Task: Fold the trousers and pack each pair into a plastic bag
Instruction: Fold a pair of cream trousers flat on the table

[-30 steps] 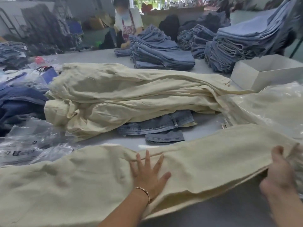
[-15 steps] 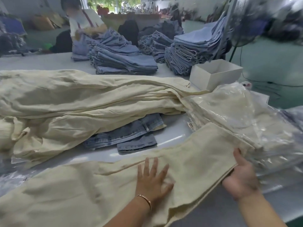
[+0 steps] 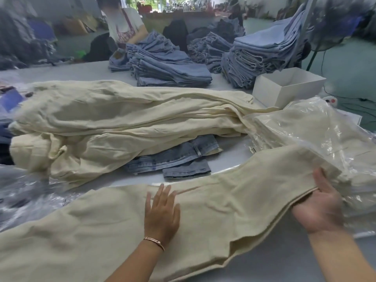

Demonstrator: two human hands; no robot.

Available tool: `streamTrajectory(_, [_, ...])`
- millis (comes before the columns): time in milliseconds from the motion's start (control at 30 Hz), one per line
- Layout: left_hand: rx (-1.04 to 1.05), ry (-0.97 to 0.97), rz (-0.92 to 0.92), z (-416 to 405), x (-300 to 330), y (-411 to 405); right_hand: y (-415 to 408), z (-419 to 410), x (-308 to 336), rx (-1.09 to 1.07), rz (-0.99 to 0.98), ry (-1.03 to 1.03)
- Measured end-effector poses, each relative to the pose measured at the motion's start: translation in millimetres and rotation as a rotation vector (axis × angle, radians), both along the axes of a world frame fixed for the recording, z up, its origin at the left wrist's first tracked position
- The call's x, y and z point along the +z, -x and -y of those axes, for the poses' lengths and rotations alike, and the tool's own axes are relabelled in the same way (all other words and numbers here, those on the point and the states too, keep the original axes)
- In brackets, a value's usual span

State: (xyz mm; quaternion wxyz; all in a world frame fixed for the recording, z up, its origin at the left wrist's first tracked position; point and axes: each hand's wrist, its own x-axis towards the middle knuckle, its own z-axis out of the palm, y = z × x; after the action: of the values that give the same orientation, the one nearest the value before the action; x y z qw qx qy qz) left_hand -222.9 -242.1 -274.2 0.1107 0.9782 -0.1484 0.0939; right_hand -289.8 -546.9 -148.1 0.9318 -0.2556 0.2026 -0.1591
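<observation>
A pair of cream trousers (image 3: pixel 91 231) lies stretched across the near edge of the grey table. My left hand (image 3: pixel 161 212) presses flat on its middle, fingers straight. At the right end, my right hand (image 3: pixel 319 206) grips the leg hem, thumb on top and fingers underneath, lifting it slightly. Just beyond that hand lie bagged cream trousers in clear plastic bags (image 3: pixel 317 131). A heap of unfolded cream trousers (image 3: pixel 114 123) fills the table's middle.
Blue jeans (image 3: pixel 179 157) stick out from under the cream heap. Stacks of folded jeans (image 3: pixel 171 66) and an open white box (image 3: pixel 286 86) stand at the back. Loose plastic bags (image 3: pixel 22 192) lie at the left. A person (image 3: pixel 124 23) works at the far side.
My right hand has turned palm up under the leg hem and raised it a little. My left hand stays pressed on the trousers. The view has swung slightly left.
</observation>
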Motion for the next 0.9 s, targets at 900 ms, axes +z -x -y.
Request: streamTrajectory(900, [0.527, 0.743, -0.42, -130, 19, 27, 7, -209, -86, 0.724, 0.215, 2.149])
